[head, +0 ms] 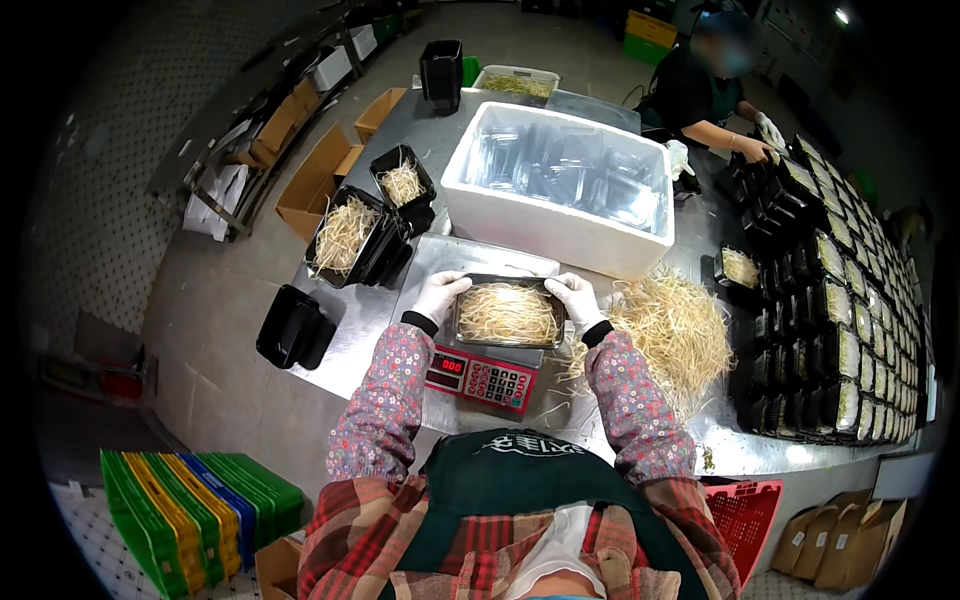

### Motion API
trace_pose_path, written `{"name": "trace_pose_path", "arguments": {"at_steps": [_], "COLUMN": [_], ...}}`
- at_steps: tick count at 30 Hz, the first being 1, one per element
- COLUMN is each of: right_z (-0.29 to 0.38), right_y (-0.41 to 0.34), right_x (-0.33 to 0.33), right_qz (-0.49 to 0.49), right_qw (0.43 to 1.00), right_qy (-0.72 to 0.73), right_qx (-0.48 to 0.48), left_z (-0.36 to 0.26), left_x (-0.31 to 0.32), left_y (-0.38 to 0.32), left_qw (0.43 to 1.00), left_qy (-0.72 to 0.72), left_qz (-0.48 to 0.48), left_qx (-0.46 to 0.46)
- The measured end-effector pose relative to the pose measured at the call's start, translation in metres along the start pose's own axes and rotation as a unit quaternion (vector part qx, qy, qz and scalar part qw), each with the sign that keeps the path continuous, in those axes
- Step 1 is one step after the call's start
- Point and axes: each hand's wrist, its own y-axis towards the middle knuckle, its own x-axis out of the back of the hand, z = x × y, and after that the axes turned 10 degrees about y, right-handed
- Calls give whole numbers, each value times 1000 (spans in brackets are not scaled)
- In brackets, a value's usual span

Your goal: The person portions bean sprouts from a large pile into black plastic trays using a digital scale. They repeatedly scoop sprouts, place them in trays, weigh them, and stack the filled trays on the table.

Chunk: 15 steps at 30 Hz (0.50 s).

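Observation:
Between my hands is a black plastic tray of bean sprouts, over the platform of a red digital scale. A clear lid appears to cover the sprouts. My left hand, in a white glove, grips the tray's upper left corner. Its upper right corner is held by my gloved right hand. The scale's display shows zero. Just right of my right hand lies a loose heap of bean sprouts on the metal table.
A white foam box of clear plastic lids stands beyond the scale. Filled trays and empty black trays sit at left. Stacked packed trays line the right side. A co-worker reaches over them. Folded crates stand lower left.

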Motion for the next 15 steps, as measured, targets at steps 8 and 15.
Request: {"name": "trace_pose_path", "arguments": {"at_steps": [8,15], "right_z": [0,24], "right_y": [-5,-89], "right_x": [10,8], "right_qz": [-44,76], "right_qw": [998,978], "right_qy": [-48,17], "right_qx": [6,-194], "left_z": [-19,6], "left_x": [-21,-2], "left_y": [-17,-103], "left_qw": [997,996], "left_qy": [56,-66], "left_qz": [-49,54], "left_qx": [-17,40]}}
